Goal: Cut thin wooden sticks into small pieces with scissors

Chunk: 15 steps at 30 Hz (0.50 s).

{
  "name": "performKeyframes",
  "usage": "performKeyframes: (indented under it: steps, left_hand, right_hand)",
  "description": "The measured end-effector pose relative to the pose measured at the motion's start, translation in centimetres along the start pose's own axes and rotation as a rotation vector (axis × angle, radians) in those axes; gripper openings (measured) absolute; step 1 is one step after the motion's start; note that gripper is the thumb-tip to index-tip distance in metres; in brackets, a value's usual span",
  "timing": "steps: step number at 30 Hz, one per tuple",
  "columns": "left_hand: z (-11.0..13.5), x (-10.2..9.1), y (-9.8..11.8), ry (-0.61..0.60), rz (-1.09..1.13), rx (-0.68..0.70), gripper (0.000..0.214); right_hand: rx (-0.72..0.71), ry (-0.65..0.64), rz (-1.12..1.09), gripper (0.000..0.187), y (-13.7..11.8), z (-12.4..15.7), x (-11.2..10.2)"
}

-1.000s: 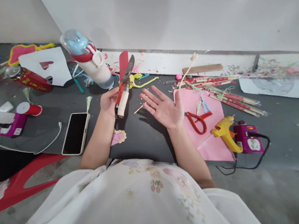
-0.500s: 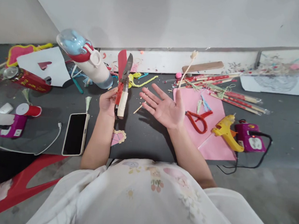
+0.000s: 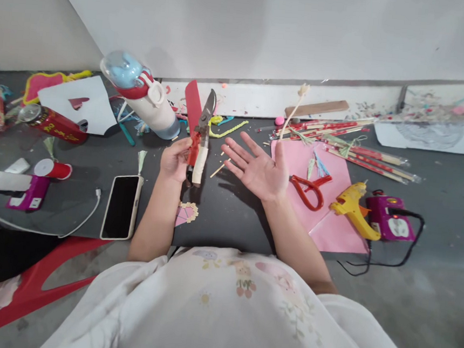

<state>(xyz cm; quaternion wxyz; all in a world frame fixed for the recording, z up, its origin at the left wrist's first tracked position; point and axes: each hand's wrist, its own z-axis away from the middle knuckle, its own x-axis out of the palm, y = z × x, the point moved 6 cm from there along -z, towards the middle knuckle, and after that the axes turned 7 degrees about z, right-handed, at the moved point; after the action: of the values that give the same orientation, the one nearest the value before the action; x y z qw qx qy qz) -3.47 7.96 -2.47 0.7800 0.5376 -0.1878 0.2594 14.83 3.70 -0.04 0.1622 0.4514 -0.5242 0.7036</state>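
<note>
My left hand (image 3: 175,160) is closed around a pair of pruning shears (image 3: 201,137) with red and cream handles, blades pointing away from me. A red paper strip (image 3: 193,102) stands up just behind the shears, and I cannot tell whether the hand holds it too. My right hand (image 3: 256,168) hovers palm up over the dark table (image 3: 228,217), fingers spread, holding nothing. A small pink paper fan shape (image 3: 186,213) lies below my left wrist. A short wooden stick (image 3: 216,170) lies between my hands.
Red scissors (image 3: 309,188) lie on pink paper (image 3: 298,158) to the right, next to a yellow glue gun (image 3: 352,209) and purple socket (image 3: 388,218). A bundle of sticks (image 3: 356,144) lies at the back right. A phone (image 3: 122,205), bottle (image 3: 141,93) and red can (image 3: 55,124) sit to the left.
The view has shifted slightly, so everything sits a little further right in frame. Both hands keep the same pose, and the shears stay in my left hand.
</note>
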Motion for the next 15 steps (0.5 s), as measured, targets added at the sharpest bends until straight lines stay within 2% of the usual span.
performKeyframes:
  steps: [2,5,10,13,15]
  left_hand:
    - [0.2,0.3,0.3,-0.054,-0.021,0.060,0.002]
    - [0.6,1.1,0.3,-0.127,-0.103,0.057,0.013]
    - [1.9,1.7,0.6,-0.072,-0.211,-0.001,0.016]
    - [3.5,0.6,1.3,-0.036,-0.230,-0.025,0.018]
    - [4.9,-1.2,2.0,0.007,-0.238,-0.035,0.021]
  right_hand:
    - [-0.014,0.013,0.012,0.057,0.2,-0.1,-0.3]
    - [-0.030,0.030,0.029,0.054,0.6,-0.5,-1.2]
    - [-0.006,0.127,0.021,0.051,1.5,-1.1,-3.1]
    - [0.008,0.180,0.046,0.044,1.7,-1.1,-3.7]
    - [0.019,0.189,0.083,0.039,1.8,-1.0,-3.8]
